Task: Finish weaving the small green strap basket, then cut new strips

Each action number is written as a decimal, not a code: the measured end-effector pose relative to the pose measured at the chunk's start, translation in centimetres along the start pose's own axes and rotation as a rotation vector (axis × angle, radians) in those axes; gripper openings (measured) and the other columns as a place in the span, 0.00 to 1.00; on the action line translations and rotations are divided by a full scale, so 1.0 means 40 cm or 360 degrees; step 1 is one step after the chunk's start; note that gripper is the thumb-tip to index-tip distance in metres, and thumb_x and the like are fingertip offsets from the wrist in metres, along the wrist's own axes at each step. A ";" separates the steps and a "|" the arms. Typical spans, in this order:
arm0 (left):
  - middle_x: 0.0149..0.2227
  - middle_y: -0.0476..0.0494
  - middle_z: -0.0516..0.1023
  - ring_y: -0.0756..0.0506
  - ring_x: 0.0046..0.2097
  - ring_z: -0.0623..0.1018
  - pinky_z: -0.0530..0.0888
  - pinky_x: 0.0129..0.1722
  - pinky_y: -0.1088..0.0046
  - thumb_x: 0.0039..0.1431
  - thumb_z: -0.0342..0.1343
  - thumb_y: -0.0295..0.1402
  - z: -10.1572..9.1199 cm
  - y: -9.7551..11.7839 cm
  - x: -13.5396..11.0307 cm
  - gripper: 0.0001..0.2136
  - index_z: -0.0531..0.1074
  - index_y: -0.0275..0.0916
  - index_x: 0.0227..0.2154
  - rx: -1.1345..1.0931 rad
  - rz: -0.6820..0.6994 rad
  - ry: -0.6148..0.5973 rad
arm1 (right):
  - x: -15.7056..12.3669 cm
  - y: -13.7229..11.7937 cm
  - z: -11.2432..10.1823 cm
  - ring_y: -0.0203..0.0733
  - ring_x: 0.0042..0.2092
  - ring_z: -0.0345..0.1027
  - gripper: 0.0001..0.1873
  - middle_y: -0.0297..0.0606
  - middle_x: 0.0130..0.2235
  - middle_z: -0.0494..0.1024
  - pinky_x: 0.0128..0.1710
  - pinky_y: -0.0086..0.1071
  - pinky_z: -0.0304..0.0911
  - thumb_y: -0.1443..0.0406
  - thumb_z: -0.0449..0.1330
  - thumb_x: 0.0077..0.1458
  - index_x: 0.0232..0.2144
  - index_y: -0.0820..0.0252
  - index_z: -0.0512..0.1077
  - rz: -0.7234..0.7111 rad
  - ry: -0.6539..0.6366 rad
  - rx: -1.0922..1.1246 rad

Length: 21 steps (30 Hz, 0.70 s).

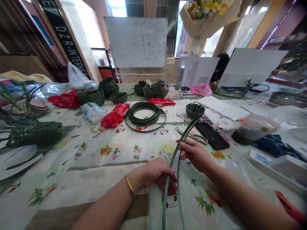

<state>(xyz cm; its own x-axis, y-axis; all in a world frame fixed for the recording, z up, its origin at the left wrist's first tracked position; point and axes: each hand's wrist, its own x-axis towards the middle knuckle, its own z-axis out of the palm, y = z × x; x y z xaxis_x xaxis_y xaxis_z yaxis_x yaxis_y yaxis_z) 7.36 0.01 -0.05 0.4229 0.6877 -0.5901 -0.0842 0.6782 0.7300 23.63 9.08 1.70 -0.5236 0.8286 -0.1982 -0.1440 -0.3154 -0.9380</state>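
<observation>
Two long flat green weaving strips (167, 189) run from the small woven basket's side of the table down past the bottom edge of the view. My right hand (195, 156) pinches them between thumb and fingertips, about midway up. Lower down, my left hand (159, 174), with a gold bangle at the wrist, curls loosely round one strip, its fingers partly behind it. The upper strip ends come together near a small dark green woven basket (195, 111). Scissors (198, 138) and a black phone (213, 135) lie just beyond my right hand.
A coil of green strip (144, 121) lies mid-table, beside a red packet (115, 115). Several woven baskets (91, 96) stand at the back. A larger unfinished woven piece (35, 132) is at left. A plastic tub (255, 127) and power strip (259, 159) sit at right.
</observation>
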 end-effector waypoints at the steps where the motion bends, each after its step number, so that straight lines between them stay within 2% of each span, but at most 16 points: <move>1: 0.22 0.38 0.79 0.44 0.24 0.78 0.73 0.24 0.69 0.44 0.55 0.35 0.000 0.001 -0.003 0.11 0.76 0.30 0.21 0.0035 0.0006 -0.0012 | 0.000 -0.001 -0.002 0.28 0.18 0.67 0.14 0.30 0.22 0.74 0.20 0.22 0.66 0.61 0.69 0.41 0.31 0.63 0.74 -0.0031 0.0006 -0.0023; 6: 0.24 0.38 0.78 0.46 0.23 0.77 0.70 0.22 0.73 0.45 0.59 0.37 0.006 0.009 -0.018 0.12 0.75 0.30 0.22 0.0131 0.0094 -0.0063 | -0.003 0.002 -0.009 0.31 0.17 0.67 0.14 0.30 0.16 0.72 0.20 0.23 0.65 0.59 0.67 0.44 0.22 0.63 0.70 -0.0121 0.0069 -0.0117; 9: 0.31 0.38 0.80 0.44 0.28 0.79 0.72 0.25 0.71 0.42 0.63 0.35 0.007 0.008 -0.016 0.13 0.74 0.32 0.30 -0.0020 0.0175 -0.0071 | -0.004 0.004 -0.007 0.33 0.18 0.68 0.14 0.32 0.16 0.74 0.21 0.24 0.67 0.58 0.67 0.44 0.23 0.63 0.70 -0.0173 0.0107 -0.0200; 11: 0.33 0.38 0.79 0.42 0.31 0.80 0.74 0.29 0.67 0.43 0.64 0.36 0.007 0.007 -0.011 0.15 0.72 0.34 0.33 -0.0172 0.0221 -0.0013 | -0.003 0.004 -0.005 0.34 0.19 0.69 0.14 0.32 0.17 0.75 0.22 0.25 0.68 0.58 0.66 0.45 0.24 0.62 0.69 -0.0197 0.0114 -0.0258; 14: 0.31 0.37 0.79 0.42 0.32 0.80 0.74 0.32 0.65 0.48 0.62 0.39 0.009 0.007 -0.006 0.15 0.71 0.32 0.33 -0.0296 0.0262 0.0053 | -0.002 0.009 -0.002 0.34 0.20 0.70 0.14 0.32 0.18 0.75 0.23 0.25 0.68 0.58 0.66 0.46 0.24 0.62 0.69 -0.0218 0.0100 -0.0301; 21: 0.31 0.38 0.79 0.42 0.32 0.80 0.75 0.31 0.65 0.45 0.62 0.32 0.002 0.007 -0.011 0.10 0.72 0.31 0.30 -0.0217 0.0144 -0.0032 | 0.001 0.029 -0.002 0.34 0.21 0.70 0.14 0.31 0.19 0.76 0.24 0.27 0.69 0.58 0.67 0.45 0.30 0.62 0.72 -0.0271 0.0141 -0.0324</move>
<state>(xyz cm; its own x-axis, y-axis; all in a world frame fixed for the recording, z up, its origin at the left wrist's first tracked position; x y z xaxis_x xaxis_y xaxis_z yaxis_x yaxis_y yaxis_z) 7.24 -0.13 0.45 0.4258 0.7431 -0.5163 -0.2437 0.6437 0.7254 23.50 8.78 0.57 -0.4294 0.9018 -0.0483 -0.0474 -0.0759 -0.9960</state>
